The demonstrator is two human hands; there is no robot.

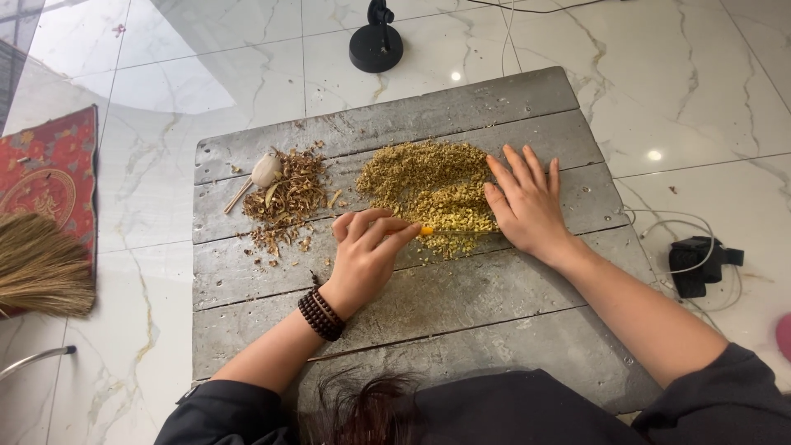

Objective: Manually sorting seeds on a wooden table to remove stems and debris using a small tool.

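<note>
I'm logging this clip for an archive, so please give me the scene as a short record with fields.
surface: grey wooden board on a marble floor
left hand: holds a thin stick with an orange tip, wears a dark bead bracelet
right hand: flat, fingers spread, on the yellow-green pile
other pile: brown husks beside a pale bulb
nearby: broom, red rug, black stand

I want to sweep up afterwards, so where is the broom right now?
In the head view the straw broom lies on the marble floor at the far left edge, beside the red patterned rug and well left of the grey wooden board.
</note>
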